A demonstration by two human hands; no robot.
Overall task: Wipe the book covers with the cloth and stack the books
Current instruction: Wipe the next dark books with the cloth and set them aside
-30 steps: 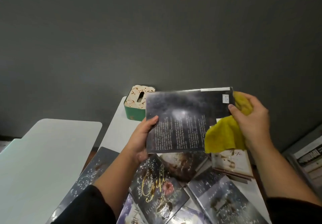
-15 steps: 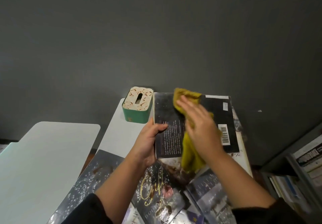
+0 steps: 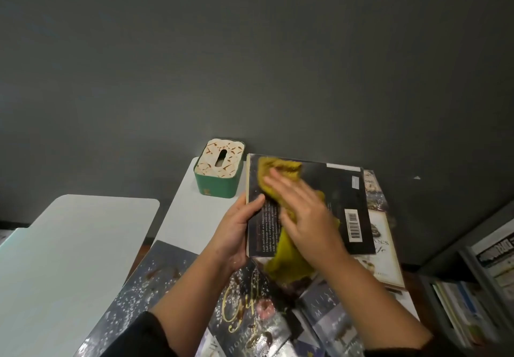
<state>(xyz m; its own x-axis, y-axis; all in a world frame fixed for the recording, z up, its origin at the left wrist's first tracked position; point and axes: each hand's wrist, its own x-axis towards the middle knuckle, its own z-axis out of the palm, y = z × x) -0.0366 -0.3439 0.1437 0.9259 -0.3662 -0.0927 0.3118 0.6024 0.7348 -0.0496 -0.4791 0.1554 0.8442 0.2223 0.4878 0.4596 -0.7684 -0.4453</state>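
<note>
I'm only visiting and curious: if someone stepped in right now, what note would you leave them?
Left hand grips the dark book by its left edge, back cover up.
Right hand presses the yellow cloth flat on that cover, mid-wipe, fingers straight.
Other books lie scattered on the table below; no stack is visible.
Left: finish this cover, wipe the rest, stack them all.

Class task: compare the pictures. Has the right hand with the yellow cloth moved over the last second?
Yes. The right hand carried the yellow cloth from the held book's right edge leftward across its cover, toward the green tissue box.
</note>
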